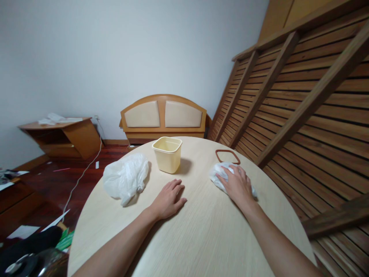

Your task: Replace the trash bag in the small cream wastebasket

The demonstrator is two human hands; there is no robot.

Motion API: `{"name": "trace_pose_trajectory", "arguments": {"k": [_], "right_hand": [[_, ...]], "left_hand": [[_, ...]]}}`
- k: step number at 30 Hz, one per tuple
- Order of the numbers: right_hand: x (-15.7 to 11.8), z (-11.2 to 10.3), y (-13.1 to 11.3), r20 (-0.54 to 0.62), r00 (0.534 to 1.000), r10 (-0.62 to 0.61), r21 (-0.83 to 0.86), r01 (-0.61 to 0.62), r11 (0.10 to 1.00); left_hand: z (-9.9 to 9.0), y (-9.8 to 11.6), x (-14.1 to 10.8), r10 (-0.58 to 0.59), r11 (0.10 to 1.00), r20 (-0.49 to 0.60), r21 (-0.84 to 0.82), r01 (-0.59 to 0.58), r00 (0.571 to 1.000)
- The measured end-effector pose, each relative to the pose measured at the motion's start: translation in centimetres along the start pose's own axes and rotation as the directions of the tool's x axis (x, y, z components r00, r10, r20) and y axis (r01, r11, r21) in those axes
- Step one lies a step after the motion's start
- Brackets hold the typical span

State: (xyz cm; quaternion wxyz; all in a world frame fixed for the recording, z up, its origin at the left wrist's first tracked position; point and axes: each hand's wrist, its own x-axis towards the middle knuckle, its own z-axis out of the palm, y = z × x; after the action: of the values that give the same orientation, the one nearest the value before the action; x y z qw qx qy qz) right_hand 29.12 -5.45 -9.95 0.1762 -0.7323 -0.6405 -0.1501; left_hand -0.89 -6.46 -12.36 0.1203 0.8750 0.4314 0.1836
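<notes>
Near the round table's (213, 231) right edge, my right hand (238, 182) is pressing over a crumpled plastic bag (217, 173), fingers spread, just below a brown frame (220, 157). My left hand (168, 200) is resting empty, fingers loosely open, between a larger white bag (123, 177) and the first, nearest a yellow bin (168, 157).

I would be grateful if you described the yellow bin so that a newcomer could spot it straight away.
On the round pale table, look at the far side, nearest the wooden headboard. The yellow bin stands upright and open there, right of a crumpled white bag. Unlike the flat brown ring, it is a deep, square-sided container.
</notes>
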Motion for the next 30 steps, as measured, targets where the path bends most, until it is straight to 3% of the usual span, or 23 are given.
{"name": "trace_pose_trajectory", "arguments": {"k": [5, 11, 21, 30], "right_hand": [[1.4, 1.0, 2.9, -0.018, 0.995, 0.094, -0.027, -0.094, 0.995], [2.9, 2.4, 5.0, -0.048, 0.994, 0.099, -0.014, -0.100, 0.995], [4.1, 3.8, 4.9, -0.100, 0.993, 0.067, -0.028, -0.070, 0.997], [2.7, 1.9, 5.1, -0.045, 0.994, 0.100, -0.084, -0.103, 0.991]], "left_hand": [[0.1, 0.0, 0.0, 0.006, 1.000, -0.017, -0.013, -0.006, 1.000], [0.0, 0.1, -0.1, 0.012, 1.000, -0.025, -0.015, -0.013, 1.000], [0.0, 0.2, 0.0, 0.005, 1.000, -0.016, -0.010, -0.006, 1.000], [0.1, 0.0, -0.1, 0.014, 0.999, -0.035, -0.030, -0.015, 0.999]]}}
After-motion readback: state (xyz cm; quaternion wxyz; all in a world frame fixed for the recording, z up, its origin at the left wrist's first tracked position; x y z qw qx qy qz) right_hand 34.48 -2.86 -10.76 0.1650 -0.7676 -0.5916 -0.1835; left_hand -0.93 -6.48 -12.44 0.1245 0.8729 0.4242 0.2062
